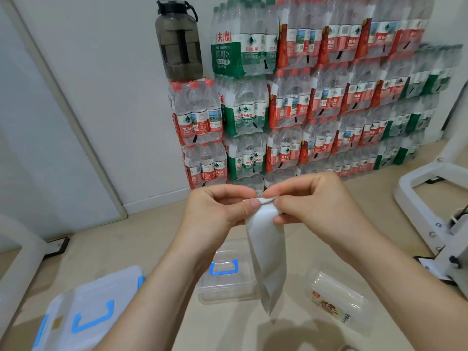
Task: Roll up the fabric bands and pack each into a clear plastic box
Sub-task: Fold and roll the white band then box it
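A white fabric band hangs folded from between both hands, its lower end dangling above the floor. My left hand pinches its top end with thumb and forefinger. My right hand pinches the same top end from the right, fingertips almost touching the left ones. Below the hands a small clear plastic box with a blue handle sits closed on the floor. A larger clear box with blue clips lies at the lower left.
A clear plastic packet with a red label lies on the floor at the right. Stacked packs of water bottles line the far wall, with a dark jug on top. White metal frames stand right and left.
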Demonstrator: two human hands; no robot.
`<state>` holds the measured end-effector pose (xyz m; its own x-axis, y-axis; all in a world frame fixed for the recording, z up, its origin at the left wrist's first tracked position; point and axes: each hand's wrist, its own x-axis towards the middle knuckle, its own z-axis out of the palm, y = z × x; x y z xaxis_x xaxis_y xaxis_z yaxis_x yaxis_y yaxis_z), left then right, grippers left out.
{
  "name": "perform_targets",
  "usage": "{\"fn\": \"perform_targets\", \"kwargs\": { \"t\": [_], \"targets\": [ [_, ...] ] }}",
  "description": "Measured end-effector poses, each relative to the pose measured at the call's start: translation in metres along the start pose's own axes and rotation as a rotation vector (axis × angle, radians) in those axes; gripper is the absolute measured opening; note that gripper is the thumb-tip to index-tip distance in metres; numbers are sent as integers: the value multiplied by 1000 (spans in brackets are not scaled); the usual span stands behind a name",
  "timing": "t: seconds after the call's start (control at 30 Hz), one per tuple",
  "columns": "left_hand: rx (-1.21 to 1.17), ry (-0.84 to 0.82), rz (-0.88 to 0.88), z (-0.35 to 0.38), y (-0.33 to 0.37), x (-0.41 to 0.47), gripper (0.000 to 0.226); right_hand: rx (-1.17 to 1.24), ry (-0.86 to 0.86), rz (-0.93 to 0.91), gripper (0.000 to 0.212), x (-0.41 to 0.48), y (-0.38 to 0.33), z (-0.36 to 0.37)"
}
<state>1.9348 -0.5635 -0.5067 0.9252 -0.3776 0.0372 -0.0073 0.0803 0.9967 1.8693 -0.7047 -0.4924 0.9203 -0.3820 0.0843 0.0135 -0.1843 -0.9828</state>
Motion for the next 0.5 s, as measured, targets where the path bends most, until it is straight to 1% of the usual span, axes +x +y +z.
{"fn": "perform_targets", "kwargs": {
  "t": [0.1,0.17,0.23,0.43,0.5],
  "targets": [
    [88,27,39,-1,0,0,14,35,-64,12,17,0,0,-3],
    [196,37,72,-1,0,0,14,-3,-56,5,13,0,2,-4],
    [277,40,87,-3,0,1,15,-21,-42,14,13,1,5,-4],
    [287,13,95,-5,-2,2,11,65,-22,24,13,1,10,4],
    [295,13,110,-5,-2,3,12,57,-28,17,13,1,10,6]
  ]
}}
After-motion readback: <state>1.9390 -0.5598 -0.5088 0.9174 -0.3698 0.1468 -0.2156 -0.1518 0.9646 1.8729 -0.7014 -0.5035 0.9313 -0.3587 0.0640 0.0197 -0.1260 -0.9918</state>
